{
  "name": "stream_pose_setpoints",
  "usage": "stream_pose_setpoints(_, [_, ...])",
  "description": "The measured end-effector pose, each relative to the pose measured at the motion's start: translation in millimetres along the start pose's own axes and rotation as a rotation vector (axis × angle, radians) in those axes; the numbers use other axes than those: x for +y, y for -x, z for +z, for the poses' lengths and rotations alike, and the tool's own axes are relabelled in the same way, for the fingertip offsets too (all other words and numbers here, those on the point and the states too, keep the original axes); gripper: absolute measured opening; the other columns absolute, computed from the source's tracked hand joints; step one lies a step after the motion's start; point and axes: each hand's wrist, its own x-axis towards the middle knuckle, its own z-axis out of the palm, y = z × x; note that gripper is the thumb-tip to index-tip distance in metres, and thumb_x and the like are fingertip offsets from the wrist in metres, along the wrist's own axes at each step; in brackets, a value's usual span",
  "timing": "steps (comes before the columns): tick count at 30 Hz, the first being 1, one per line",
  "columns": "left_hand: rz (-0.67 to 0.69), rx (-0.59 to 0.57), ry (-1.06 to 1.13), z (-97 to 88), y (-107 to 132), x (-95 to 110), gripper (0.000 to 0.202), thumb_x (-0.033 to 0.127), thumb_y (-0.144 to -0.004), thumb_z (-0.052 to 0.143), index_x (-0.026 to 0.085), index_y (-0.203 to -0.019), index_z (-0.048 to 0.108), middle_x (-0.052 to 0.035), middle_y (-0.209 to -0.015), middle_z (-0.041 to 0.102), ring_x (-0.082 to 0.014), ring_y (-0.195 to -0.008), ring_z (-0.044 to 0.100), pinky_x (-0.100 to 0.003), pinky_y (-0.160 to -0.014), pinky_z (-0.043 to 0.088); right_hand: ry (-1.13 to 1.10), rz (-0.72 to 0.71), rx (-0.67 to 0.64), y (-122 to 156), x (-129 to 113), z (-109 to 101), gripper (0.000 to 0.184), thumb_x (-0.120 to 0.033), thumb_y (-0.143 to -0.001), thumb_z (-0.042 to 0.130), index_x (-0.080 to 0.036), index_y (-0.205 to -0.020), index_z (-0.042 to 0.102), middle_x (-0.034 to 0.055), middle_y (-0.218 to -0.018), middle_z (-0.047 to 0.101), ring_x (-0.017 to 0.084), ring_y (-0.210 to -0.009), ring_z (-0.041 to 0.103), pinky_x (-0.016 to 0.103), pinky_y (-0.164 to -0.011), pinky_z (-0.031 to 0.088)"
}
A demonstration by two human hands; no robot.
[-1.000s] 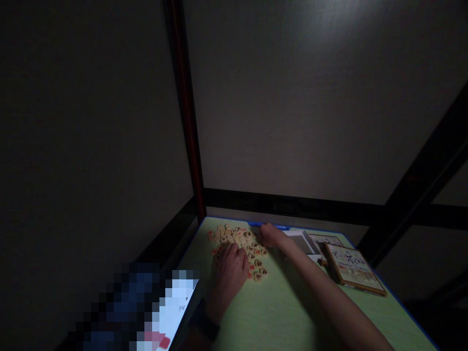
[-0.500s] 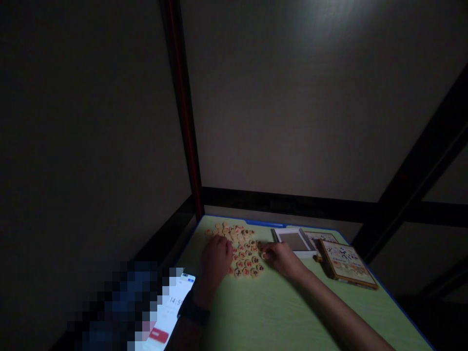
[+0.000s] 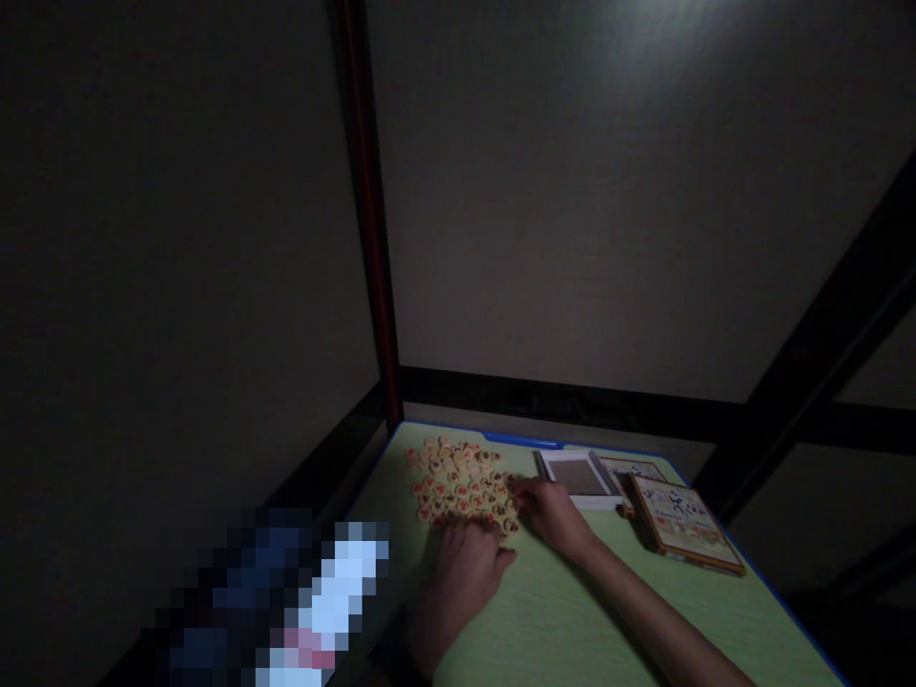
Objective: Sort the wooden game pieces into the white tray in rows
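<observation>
Many round wooden Chinese chess pieces [image 3: 458, 491] with red or black characters lie close together on the green table, some showing blank faces. At their near edge is my left hand [image 3: 468, 568], palm down, fingers reaching over the front pieces and thumb stretched out to the right. Along the right side of the pieces, my right hand [image 3: 550, 510] has its fingers bent and pressed together. Its fingertips touch or nearly touch the outermost pieces. Whatever may be between them is hidden.
A shallow white-rimmed box tray [image 3: 583, 501] lies right of the pieces. Beyond it are a printed box [image 3: 687, 525] and another printed flat item [image 3: 636, 469] partly underneath. The green table [image 3: 572, 630] has a blue edge. A blurred bright screen [image 3: 336, 592] is at lower left.
My left hand has moved from the left side of the pieces to their near edge, uncovering pieces on the left. My right hand stays at the right edge, almost unmoved.
</observation>
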Motion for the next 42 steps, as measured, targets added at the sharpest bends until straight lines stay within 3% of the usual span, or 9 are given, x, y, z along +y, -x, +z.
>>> stream_pose_setpoints(10, [0.002,0.007,-0.017,-0.4,-8,0,0.027,0.027,-0.098,0.05,0.016,-0.111,0.072,-0.014,-0.104,0.075,-0.0287,-0.101,0.069,-0.037,-0.084,0.051,-0.022,0.001,0.024,-3,2,1,0.027,0.002,-0.071,0.052,-0.017,-0.074,0.07,0.0061,-0.082,0.073,0.02,-0.08,0.066,0.025,-0.073,0.043])
stream_pose_setpoints(15, [0.001,0.01,-0.004,2.0,-9,-1,0.027,0.026,-0.098,0.048,0.016,-0.109,0.071,-0.0145,-0.102,0.074,-0.0271,-0.097,0.07,-0.035,-0.079,0.051,-0.04,0.012,-0.023,2,-5,-11,0.023,0.0,-0.073,0.052,-0.017,-0.075,0.068,0.0059,-0.083,0.072,0.019,-0.078,0.065,0.025,-0.072,0.043])
stream_pose_setpoints(20, [0.008,0.013,0.018,2.0,-9,-1,0.027,0.023,-0.097,0.048,0.017,-0.109,0.071,-0.013,-0.106,0.074,-0.0252,-0.099,0.069,-0.033,-0.082,0.05,-0.114,-0.094,-0.154,18,-11,-23,0.025,-0.001,-0.064,0.061,-0.018,-0.081,0.061,0.001,-0.08,0.065,0.016,-0.07,0.059,0.023,-0.063,0.039])
stream_pose_setpoints(26, [0.007,0.002,0.057,4.6,-9,-3,0.024,0.024,-0.096,0.052,0.018,-0.11,0.071,-0.0115,-0.109,0.074,-0.0251,-0.102,0.068,-0.033,-0.085,0.05,-0.099,-0.131,-0.151,20,-14,-16,0.028,0.006,-0.062,0.054,-0.02,-0.072,0.05,0.0011,-0.079,0.059,0.016,-0.073,0.056,0.023,-0.066,0.038])
stream_pose_setpoints(30, [0.021,0.081,0.09,3.2,-7,-7,0.022,0.028,-0.095,0.053,0.021,-0.103,0.072,-0.0088,-0.103,0.075,-0.0234,-0.098,0.069,-0.032,-0.084,0.048,-0.11,-0.157,-0.142,17,-9,-16,0.027,0.005,-0.064,0.055,-0.02,-0.074,0.052,0.0005,-0.08,0.059,0.016,-0.074,0.056,0.023,-0.066,0.038])
stream_pose_setpoints(33, [-0.037,0.173,0.094,-6.9,-8,-15,0.022,0.031,-0.094,0.052,0.022,-0.093,0.073,-0.0068,-0.094,0.075,-0.0218,-0.091,0.069,-0.031,-0.08,0.046,-0.113,-0.146,-0.121,6,-11,-21,0.021,0.0,-0.07,0.058,-0.019,-0.077,0.056,0.001,-0.08,0.062,0.016,-0.073,0.057,0.023,-0.066,0.039])
stream_pose_setpoints(36, [-0.19,0.259,0.06,-18.5,-13,-33,0.022,0.025,-0.093,0.05,0.02,-0.092,0.072,-0.008,-0.092,0.073,-0.021,-0.089,0.067,-0.029,-0.076,0.044,-0.049,-0.132,-0.096,-17,-25,-24,0.018,-0.003,-0.076,0.056,-0.017,-0.085,0.063,0.0042,-0.085,0.067,0.017,-0.076,0.061,0.023,-0.068,0.041])
stream_pose_setpoints(42, [-0.315,0.289,0.018,-23.0,-20,-65,0.028,0.022,-0.098,0.041,0.017,-0.099,0.069,-0.0095,-0.1,0.07,-0.0203,-0.094,0.065,-0.028,-0.076,0.042,0.347,-0.148,-0.152,-61,-74,-11,0.032,-0.016,-0.084,0.059,-0.017,-0.115,0.065,0.0141,-0.114,0.069,0.025,-0.099,0.069,0.028,-0.082,0.048])
